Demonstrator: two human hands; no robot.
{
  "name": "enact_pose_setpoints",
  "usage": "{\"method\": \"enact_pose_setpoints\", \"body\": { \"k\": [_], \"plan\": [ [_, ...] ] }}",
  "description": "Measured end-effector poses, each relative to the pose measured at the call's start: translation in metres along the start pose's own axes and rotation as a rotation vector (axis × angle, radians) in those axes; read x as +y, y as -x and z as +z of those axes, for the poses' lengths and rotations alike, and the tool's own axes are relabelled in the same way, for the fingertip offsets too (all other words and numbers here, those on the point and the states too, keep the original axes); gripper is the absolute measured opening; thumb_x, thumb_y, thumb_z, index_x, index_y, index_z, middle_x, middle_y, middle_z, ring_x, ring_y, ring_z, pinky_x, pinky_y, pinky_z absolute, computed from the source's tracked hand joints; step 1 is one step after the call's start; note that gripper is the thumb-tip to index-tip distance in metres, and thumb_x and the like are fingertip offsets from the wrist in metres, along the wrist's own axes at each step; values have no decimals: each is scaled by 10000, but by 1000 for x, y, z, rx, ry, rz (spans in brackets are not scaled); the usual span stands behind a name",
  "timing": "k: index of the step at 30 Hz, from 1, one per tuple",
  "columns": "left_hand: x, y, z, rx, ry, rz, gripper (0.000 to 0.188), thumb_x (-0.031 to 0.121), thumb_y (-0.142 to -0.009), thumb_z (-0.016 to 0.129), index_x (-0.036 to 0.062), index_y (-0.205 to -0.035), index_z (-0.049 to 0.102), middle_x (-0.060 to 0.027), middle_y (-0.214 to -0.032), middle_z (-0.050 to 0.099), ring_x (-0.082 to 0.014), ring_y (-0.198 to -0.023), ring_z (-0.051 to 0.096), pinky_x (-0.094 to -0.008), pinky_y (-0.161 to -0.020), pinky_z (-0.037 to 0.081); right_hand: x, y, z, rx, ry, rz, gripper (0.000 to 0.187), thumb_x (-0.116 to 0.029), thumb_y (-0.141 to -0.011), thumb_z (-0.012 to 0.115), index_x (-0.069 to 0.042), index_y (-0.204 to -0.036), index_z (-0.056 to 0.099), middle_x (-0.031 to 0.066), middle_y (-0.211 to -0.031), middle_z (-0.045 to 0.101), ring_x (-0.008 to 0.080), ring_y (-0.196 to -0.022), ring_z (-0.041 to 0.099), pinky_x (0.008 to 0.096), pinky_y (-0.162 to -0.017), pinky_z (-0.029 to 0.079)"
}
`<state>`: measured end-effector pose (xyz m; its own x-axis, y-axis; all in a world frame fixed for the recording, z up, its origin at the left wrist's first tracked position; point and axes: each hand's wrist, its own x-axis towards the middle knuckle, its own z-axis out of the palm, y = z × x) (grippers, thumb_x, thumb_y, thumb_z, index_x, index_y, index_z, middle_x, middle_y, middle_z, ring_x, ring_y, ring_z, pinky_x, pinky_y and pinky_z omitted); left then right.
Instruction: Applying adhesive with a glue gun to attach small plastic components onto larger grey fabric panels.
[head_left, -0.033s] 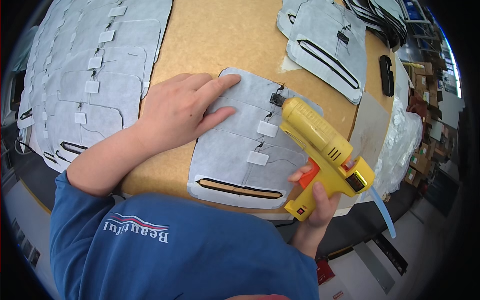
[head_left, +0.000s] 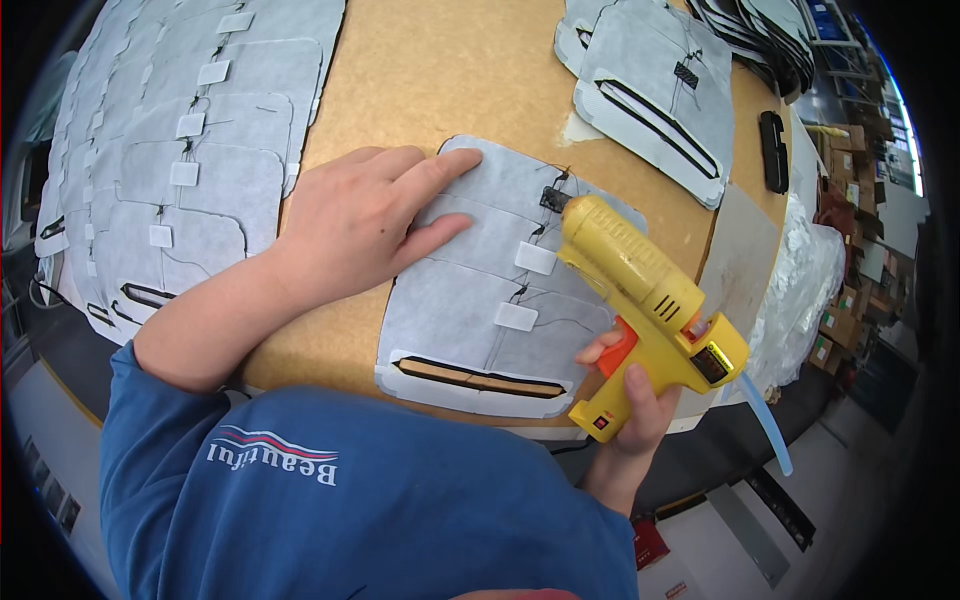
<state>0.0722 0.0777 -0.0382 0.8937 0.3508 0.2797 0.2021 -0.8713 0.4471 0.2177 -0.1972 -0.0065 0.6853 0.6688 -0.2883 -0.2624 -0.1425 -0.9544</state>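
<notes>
A grey fabric panel (head_left: 460, 290) lies flat on the table before me, with thin dark wires, two white tabs (head_left: 535, 258) and a slot edged in black near its close edge. My left hand (head_left: 370, 210) rests open on the panel's left side, thumb and forefinger stretched apart across the fabric. My right hand (head_left: 640, 405) grips a yellow glue gun (head_left: 640, 270), its fingers by the orange trigger. The gun's nozzle points at a small black patterned piece (head_left: 554, 199) on the wires; whether they touch is hidden. A pale blue glue stick (head_left: 768, 425) sticks out of the gun's back.
Overlapping grey panels (head_left: 200, 110) with white tabs cover the table's left side. At the far right lie more panels (head_left: 655, 100), a stack of dark-edged sheets (head_left: 765, 40) and a black tool-like object (head_left: 773, 152). Clear plastic wrap (head_left: 805, 270) hangs at the right edge.
</notes>
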Motion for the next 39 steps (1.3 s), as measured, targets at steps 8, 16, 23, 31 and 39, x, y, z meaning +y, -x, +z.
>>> {"method": "enact_pose_setpoints", "body": {
  "k": [8, 16, 23, 31, 39],
  "plan": [
    [5, -5, -21, -126, 280, -155, 485, 83, -787, 667, 119, -1265, 598, 1, -701, 483, -135, -612, 497, -267, -563, 413, -1, 10, -13, -35, -89, 3, 500, -89, -868, 587, 64, -1313, 418, 203, -1095, 613, 289, -949, 653, 417, -885, 511],
    [-5, -9, -54, -77, 1612, -698, 468, 56, -704, 423, 10, -1168, 466, 4, -871, 397, -66, -686, 329, -176, -587, 292, -2, 6, -9, 54, 12, -34, 485, -210, -886, 596, 98, -1239, 470, 201, -996, 641, 285, -862, 668, 403, -793, 537],
    [-22, -10, -67, -9, 1994, -614, 235, 50, -925, 428, -43, -1141, 445, -57, -897, 448, -84, -720, 402, -189, -522, 342, -1, 5, -5, 66, 8, -35, 452, -215, -888, 594, 85, -1212, 500, 192, -982, 642, 274, -857, 667, 371, -782, 529],
    [-70, -4, -76, 54, 2379, -363, 278, 68, -975, 311, -38, -1209, 415, -49, -908, 378, -116, -678, 348, -223, -511, 333, 3, 12, -15, 8, -7, -25, 484, -215, -893, 591, 104, -1234, 466, 210, -966, 645, 282, -848, 664, 391, -783, 539],
    [-101, -4, -102, 277, 2338, -229, 201, 14, -914, 381, 1, -1108, 432, -27, -834, 350, -113, -627, 312, -236, -483, 281, 4, 12, -10, 41, -16, -24, 473, -209, -899, 578, 109, -1231, 467, 214, -955, 639, 294, -845, 658, 417, -782, 544]
  ]
}}
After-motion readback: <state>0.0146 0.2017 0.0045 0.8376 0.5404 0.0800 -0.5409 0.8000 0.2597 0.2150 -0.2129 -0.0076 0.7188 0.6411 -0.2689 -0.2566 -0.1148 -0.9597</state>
